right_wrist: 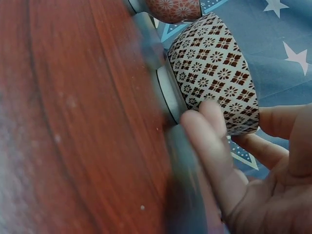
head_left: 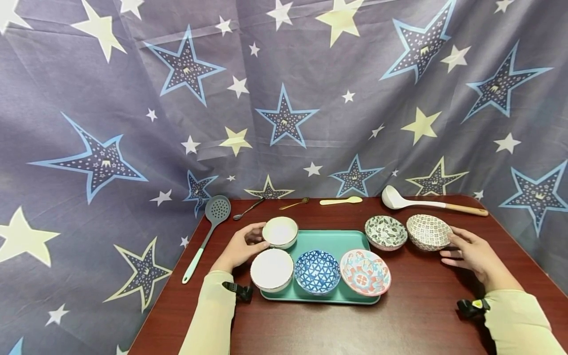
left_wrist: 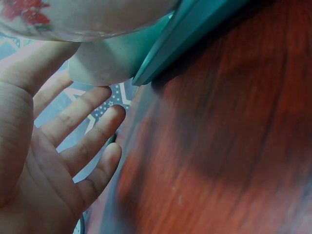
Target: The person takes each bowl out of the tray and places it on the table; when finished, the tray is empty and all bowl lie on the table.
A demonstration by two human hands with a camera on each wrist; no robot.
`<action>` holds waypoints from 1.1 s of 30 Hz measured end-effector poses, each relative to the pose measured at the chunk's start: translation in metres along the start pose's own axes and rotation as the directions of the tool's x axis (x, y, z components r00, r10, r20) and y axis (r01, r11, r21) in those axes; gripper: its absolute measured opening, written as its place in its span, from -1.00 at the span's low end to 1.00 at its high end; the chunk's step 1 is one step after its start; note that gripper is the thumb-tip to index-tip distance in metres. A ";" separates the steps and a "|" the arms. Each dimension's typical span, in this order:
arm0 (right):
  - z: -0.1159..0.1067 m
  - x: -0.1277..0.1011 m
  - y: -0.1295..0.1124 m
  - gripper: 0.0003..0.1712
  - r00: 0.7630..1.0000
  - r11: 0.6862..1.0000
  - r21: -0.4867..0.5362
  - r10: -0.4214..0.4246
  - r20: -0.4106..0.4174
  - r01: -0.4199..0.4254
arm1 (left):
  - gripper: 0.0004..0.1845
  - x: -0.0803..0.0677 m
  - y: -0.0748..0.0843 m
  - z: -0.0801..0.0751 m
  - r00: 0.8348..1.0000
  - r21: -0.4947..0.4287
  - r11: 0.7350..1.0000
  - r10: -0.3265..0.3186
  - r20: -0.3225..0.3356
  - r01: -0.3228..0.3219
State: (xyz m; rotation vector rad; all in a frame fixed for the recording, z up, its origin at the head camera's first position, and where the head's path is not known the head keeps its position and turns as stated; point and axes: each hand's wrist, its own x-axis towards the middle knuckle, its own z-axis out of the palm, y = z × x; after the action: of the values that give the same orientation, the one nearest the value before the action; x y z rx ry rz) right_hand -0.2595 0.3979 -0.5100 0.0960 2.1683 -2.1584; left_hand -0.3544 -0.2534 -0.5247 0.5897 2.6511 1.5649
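Head view: red worktop [head_left: 399, 315], star cloth [head_left: 133, 98] behind. Left hand [head_left: 239, 249] fingers spread beside white bowl [head_left: 280, 232]; right hand [head_left: 472, 254] fingers loosely cupped patterned bowl [head_left: 428, 231].

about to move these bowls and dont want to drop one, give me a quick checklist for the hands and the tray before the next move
1. Left hand on the small white bowl at the tray's back left: fingers touch its side, no full grip. Not ok.
2. Right hand on the brown-and-white patterned bowl: fingertips touch its wall, thumb apart. Not ok.
3. Teal rectangular tray flat on the dark red wooden table: ok.
4. Free spot on the tray, back right: ok.
5. Green leaf-patterned bowl stands very close beside the brown-and-white one; whether they touch: cannot tell.
6. White ladle with wooden handle lies behind the bowls, apart: ok.
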 end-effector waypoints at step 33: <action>0.070 0.011 -0.079 -0.54 0.897 0.855 -0.407 -0.413 -0.156 0.322 | -0.43 -0.016 0.033 -0.008 0.999 0.028 0.999 0.018 -0.046 -0.016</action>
State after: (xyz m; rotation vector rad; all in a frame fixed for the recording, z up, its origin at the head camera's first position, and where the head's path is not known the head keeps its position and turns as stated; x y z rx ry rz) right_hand -0.2775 0.3269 -0.4323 -0.1049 2.9118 -1.9297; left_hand -0.3309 -0.2508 -0.4959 0.5859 2.7120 1.5677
